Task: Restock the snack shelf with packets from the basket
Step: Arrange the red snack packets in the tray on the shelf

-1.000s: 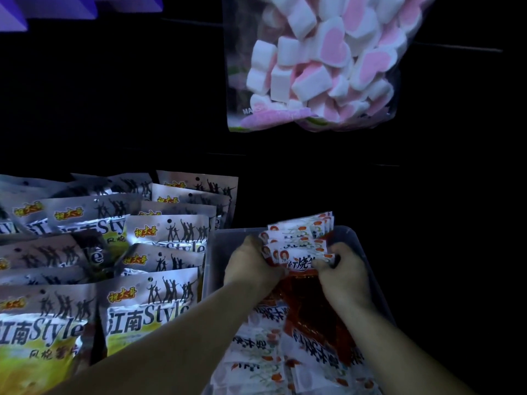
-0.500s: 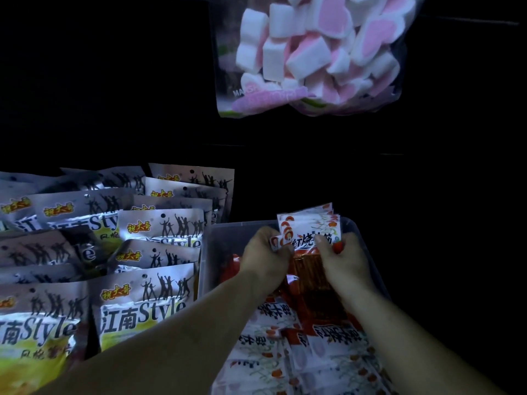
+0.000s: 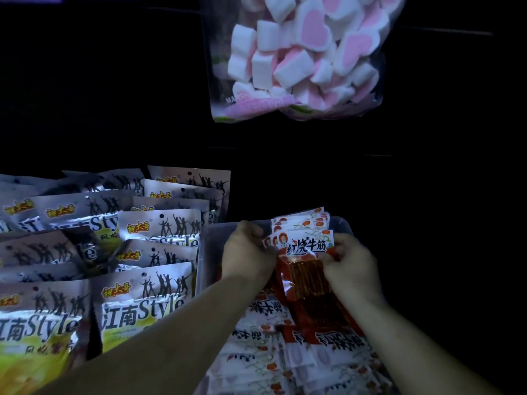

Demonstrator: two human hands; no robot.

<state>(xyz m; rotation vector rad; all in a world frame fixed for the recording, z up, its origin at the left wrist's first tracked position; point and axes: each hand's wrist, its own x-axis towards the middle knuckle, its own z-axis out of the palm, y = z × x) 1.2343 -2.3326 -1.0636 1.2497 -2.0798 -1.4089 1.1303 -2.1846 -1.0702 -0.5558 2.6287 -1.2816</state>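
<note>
Item: stack of white-and-red foil snack packets [image 3: 306,243], header end away from the person, over the far end of a translucent plastic basket [image 3: 343,223]. Left grip [image 3: 248,249] pinches its left edge. Right grip [image 3: 350,260] clasps its right edge. Rows of silver shelf packets [image 3: 159,226] lie leftward, nearer the left grip.

Marshmallow bag [image 3: 299,58] hanging top right; silver snack packets [image 3: 142,303] in overlapping rows left.
</note>
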